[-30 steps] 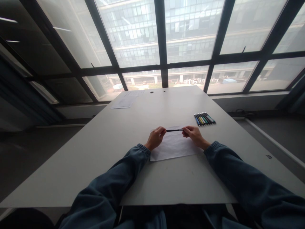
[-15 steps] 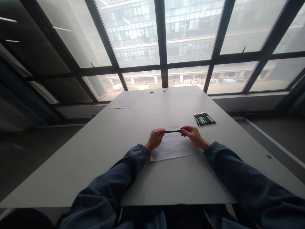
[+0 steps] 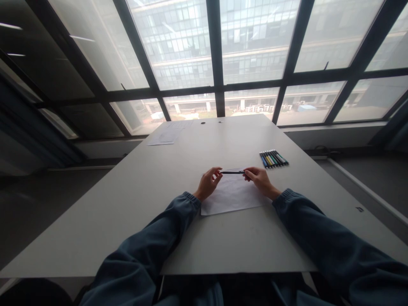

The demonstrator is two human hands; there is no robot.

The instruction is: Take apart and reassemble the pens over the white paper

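Dark pen (image 3: 232,172) held crosswise over the far part of a white sheet (image 3: 234,199) on the pale surface (image 3: 127,221). Right hand (image 3: 259,179): fingers pinching pen's right end. Left hand (image 3: 208,185): fingers slightly parted at its left end, contact unclear. Row of pens (image 3: 274,159) lies far-right of right hand.

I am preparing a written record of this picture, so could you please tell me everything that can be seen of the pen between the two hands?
The pen is slim, straight and dark, perhaps plastic, with what looks like a clip near its right end. It lies nearly level, crosswise before the person, over the far part of the white paper. The right hand pinches its right end; the left hand is at the other, contact unclear.
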